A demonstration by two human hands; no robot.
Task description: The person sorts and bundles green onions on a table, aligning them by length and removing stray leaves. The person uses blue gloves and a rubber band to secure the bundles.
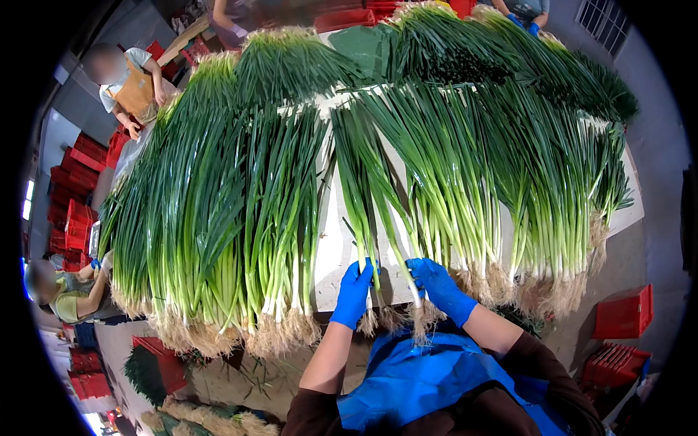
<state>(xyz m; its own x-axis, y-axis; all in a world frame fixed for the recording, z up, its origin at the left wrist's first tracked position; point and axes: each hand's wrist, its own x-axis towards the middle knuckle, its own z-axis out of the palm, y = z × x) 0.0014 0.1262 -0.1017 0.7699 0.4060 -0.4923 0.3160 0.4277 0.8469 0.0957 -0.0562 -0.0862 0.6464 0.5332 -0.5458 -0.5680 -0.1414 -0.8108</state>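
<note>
My left hand (353, 294), in a blue glove, grips a few long leek-like stalks (360, 234) by their pale lower stems. Their fibrous roots (368, 322) hang below that hand, at the table's near edge. To its right, my right hand (443, 289), gloved in blue too, has its fingers around the lower stem of another stalk (402, 256). Part of its grip is hidden behind the stem and glove. Dense rows of the same plants lie on both sides, a left row (218, 218) and a right row (452, 207), leaves pointing away and roots towards me.
A pale tabletop (332, 240) shows between the rows. More bundles (447, 49) lie across the far side. Co-workers stand at the far left (139, 87), near left (76, 294) and far edge (523, 11). Red crates (623, 312) stand right and left; root-ended bundles (212, 417) lie on the floor.
</note>
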